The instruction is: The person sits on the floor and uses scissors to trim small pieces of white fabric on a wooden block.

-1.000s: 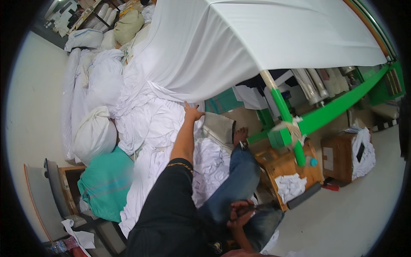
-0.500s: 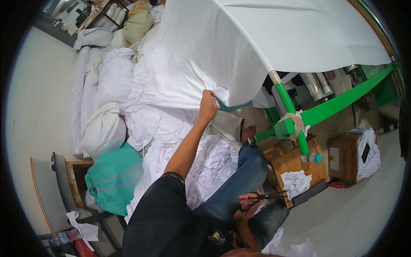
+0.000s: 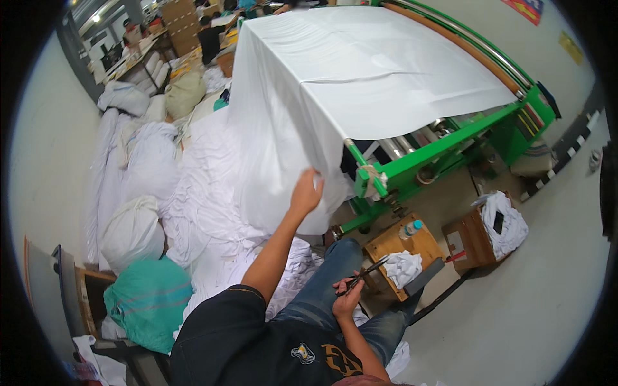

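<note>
"Near the middle of the frame, which hand is closer to the white fabric sheet (image 3: 267, 161)?"

"It is the left hand (image 3: 307, 193). The sheet drapes over the green machine stand (image 3: 444, 152), and its hanging part lies behind this hand, extending upward and to the left; the folds run mostly downward."

"Does this hand hold the fabric?"

"Its fingers look bent, but they are blurred, so I cannot tell if they grip it or even touch it."

"And the right hand (image 3: 347, 300)?"

"It is at the lower centre, well apart from the sheet, closed around dark scissors (image 3: 363, 275). Their long axis goes up to the right, so the tips face the wooden stool (image 3: 387, 242) with its crumpled white cloth (image 3: 403, 268), not the sheet."
</note>
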